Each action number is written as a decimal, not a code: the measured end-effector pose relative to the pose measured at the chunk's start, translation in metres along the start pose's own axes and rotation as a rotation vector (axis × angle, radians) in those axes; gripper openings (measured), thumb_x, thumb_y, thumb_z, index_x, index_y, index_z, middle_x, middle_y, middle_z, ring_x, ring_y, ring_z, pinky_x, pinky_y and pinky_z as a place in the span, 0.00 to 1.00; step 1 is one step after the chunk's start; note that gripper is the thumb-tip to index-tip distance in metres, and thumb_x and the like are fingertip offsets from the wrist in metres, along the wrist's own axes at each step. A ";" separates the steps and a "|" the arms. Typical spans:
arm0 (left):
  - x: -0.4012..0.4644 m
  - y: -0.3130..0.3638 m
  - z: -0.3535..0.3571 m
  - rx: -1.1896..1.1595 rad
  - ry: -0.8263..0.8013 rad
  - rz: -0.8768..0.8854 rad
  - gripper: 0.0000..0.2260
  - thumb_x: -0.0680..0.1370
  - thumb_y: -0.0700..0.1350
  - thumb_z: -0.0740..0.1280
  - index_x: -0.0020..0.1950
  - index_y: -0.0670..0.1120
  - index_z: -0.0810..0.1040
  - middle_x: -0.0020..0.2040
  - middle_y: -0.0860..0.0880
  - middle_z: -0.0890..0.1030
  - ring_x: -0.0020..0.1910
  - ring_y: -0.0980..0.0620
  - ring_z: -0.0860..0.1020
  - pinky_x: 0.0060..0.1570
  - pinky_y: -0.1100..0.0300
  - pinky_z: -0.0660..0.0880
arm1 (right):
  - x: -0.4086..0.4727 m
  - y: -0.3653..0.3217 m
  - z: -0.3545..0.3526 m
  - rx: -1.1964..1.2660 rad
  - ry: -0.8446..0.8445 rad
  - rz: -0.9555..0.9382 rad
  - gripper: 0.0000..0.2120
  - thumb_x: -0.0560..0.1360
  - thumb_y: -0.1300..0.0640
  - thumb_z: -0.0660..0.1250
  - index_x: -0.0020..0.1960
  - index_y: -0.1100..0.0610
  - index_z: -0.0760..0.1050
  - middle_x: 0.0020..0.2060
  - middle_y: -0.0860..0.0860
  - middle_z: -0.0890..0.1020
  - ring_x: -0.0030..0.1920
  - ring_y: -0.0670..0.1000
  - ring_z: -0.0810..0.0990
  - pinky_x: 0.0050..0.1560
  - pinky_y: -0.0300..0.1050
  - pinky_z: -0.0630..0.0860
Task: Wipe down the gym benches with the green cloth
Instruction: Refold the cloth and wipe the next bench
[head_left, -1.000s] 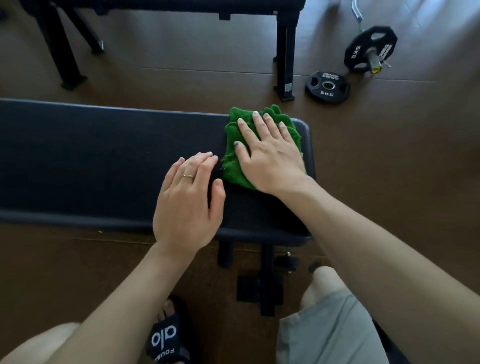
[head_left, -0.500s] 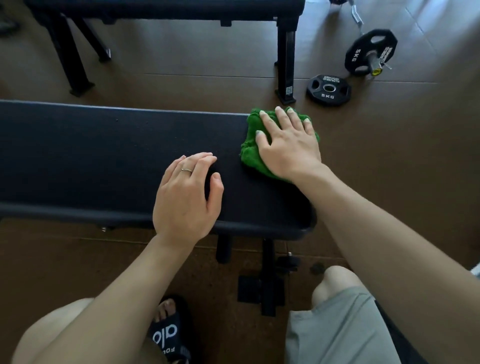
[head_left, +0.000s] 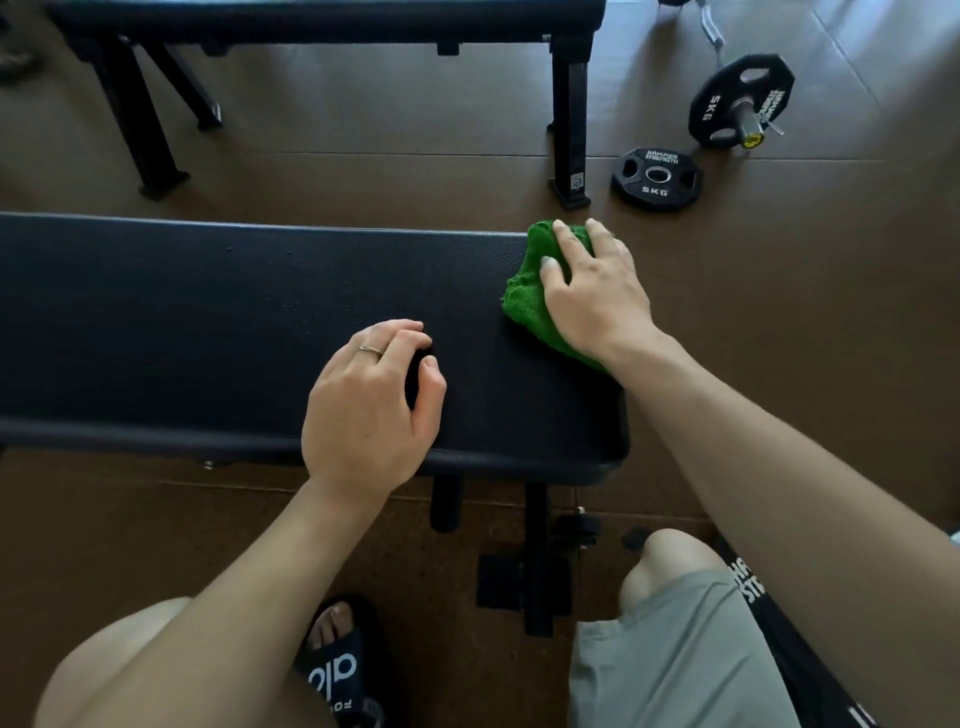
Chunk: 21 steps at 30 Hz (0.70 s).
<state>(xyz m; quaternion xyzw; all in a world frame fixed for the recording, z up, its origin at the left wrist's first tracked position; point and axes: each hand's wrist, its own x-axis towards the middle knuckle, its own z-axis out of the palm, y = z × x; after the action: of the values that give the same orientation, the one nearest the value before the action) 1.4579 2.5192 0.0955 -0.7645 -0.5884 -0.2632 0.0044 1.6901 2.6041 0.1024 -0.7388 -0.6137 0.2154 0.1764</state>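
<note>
A long black padded bench (head_left: 208, 322) runs across the view in front of me. The green cloth (head_left: 524, 301) lies bunched at the bench's far right corner. My right hand (head_left: 597, 301) covers it, fingers curled over the cloth and the bench's end, thumb on its left side. Most of the cloth is hidden under this hand. My left hand (head_left: 363, 415) rests on the pad near the front edge, left of the cloth, fingers loosely curled and holding nothing.
A second black bench (head_left: 311, 21) stands behind, its leg (head_left: 569, 119) close to the cloth corner. A 5 kg weight plate (head_left: 657, 179) lies on the brown floor, and a loaded bar end (head_left: 740, 101) lies beyond it. My knees and sandalled foot are below the bench.
My right hand has slid the cloth rightwards to the bench's end corner and its fingers have curled over it. My left hand's fingers have curled in from lying flat.
</note>
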 end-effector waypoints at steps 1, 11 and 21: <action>0.000 0.000 0.000 0.000 0.001 0.002 0.16 0.84 0.49 0.58 0.60 0.44 0.83 0.62 0.49 0.83 0.60 0.50 0.80 0.60 0.52 0.78 | -0.001 -0.001 0.001 0.016 0.010 0.010 0.27 0.85 0.43 0.52 0.83 0.44 0.54 0.84 0.50 0.50 0.83 0.54 0.47 0.81 0.52 0.48; 0.000 0.003 -0.001 0.014 0.004 -0.022 0.16 0.83 0.49 0.59 0.59 0.45 0.83 0.61 0.49 0.83 0.59 0.50 0.81 0.59 0.54 0.78 | -0.096 0.006 0.009 0.117 0.023 0.032 0.27 0.86 0.46 0.53 0.84 0.45 0.52 0.84 0.51 0.45 0.82 0.54 0.49 0.80 0.50 0.51; -0.001 0.003 -0.002 0.016 -0.002 -0.011 0.15 0.83 0.48 0.59 0.59 0.44 0.83 0.61 0.49 0.83 0.60 0.50 0.81 0.58 0.54 0.78 | -0.075 -0.003 0.006 0.125 0.037 0.090 0.29 0.86 0.45 0.51 0.84 0.49 0.49 0.83 0.56 0.48 0.81 0.58 0.52 0.78 0.51 0.53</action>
<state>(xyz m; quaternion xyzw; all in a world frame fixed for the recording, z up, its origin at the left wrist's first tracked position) 1.4600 2.5166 0.0973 -0.7615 -0.5946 -0.2580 0.0084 1.6729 2.5304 0.1061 -0.7572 -0.5618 0.2472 0.2236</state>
